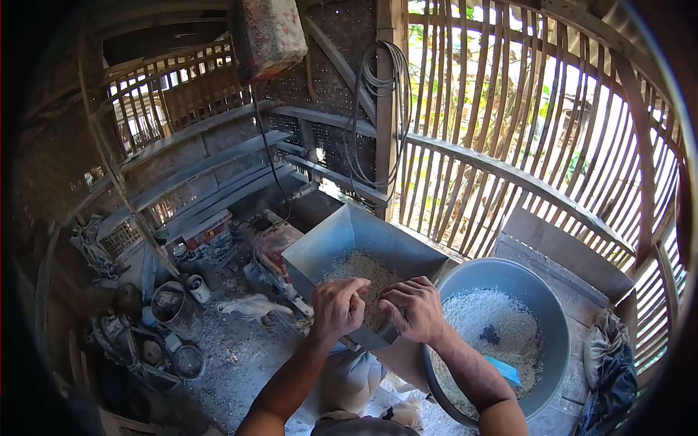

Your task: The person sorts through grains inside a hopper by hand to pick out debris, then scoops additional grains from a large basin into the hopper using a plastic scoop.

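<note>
Blue scoop [504, 370], perhaps, by right forearm [471, 365]

Slatted wall [502, 167]: my main light, pouring in from the upper right; the gaps glare, parts washed to white.
Barred opening at left [145, 109]: a weaker second source with small bright patches.
Left-hand clutter [156, 312]: dim to me, its outlines sinking into brown shadow.
Metal hopper [407, 247]: a cool bluish sheen on its inner faces, darker toward the grain [367, 269].
Tub [547, 291]: evenly lit, the pale contents easy for me to read.
Hands [418, 309]: lit on top, shaded beneath, reasonably sharp.
Frame edges: strong fisheye bending curves the rails; black surrounds my round view, with bluish fringing at upper right.
</note>
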`<state>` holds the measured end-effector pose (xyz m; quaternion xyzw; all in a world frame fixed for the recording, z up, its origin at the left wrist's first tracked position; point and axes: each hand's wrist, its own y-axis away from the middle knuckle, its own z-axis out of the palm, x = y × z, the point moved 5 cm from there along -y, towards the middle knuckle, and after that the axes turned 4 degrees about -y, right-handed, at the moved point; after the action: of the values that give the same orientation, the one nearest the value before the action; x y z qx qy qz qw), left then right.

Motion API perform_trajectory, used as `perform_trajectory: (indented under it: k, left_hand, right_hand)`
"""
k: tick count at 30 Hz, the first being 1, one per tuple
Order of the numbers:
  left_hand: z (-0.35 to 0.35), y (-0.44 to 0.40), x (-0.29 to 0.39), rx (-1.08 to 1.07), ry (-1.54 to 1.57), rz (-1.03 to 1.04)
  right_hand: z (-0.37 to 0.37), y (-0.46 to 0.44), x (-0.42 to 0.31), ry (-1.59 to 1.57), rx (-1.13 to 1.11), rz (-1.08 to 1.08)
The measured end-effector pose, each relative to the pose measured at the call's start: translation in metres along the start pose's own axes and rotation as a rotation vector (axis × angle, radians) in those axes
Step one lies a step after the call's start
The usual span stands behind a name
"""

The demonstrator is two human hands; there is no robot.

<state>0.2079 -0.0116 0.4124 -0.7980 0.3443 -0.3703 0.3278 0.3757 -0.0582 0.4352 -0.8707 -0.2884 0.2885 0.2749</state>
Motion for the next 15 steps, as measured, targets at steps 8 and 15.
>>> perform_trajectory:
  k: [8, 15]
  left_hand:
    - [-0.0013, 0.0018, -0.0003, -0.016, -0.017, -0.006]
    - [-0.0026, 0.0013, 0.0022, -0.049, -0.026, -0.033]
  right_hand:
    - [0.0023, 0.0024, 0.0008, 0.004, 0.011, 0.000]
    - [0.0028, 0.0028, -0.0005, 0.019, -0.011, 0.013]
